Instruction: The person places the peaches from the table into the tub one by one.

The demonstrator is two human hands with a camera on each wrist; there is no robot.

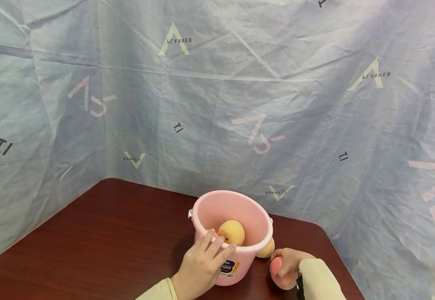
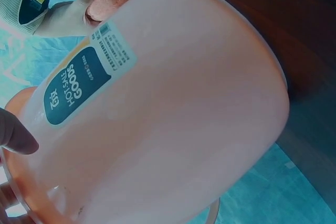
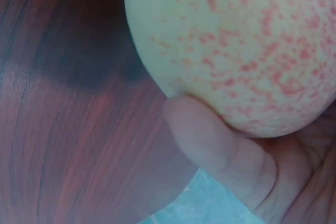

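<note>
A pink bucket point(image 1: 223, 200) stands on the table with a yellow peach point(image 1: 231, 232) inside it. My left hand point(image 1: 201, 264) grips the near rim, fingers over the edge; in the left wrist view the thumb point(image 2: 17, 135) lies against the outer wall. To the right of the bucket, my right hand point(image 1: 290, 260) holds a pink-red peach point(image 1: 280, 277) from above. Up close in the right wrist view, that peach point(image 3: 236, 45) shows red speckles on pale skin, with a finger curled against it. Another yellow peach point(image 1: 267, 249) sits behind the bucket's right side, partly hidden by it.
The dark red wooden table point(image 1: 108, 233) stretches left of the bucket, and its right edge runs close beside my right arm. Grey-blue printed cloth point(image 1: 202, 104) hangs behind the table and along its sides. A label point(image 2: 79, 82) is stuck to the bucket's outer wall.
</note>
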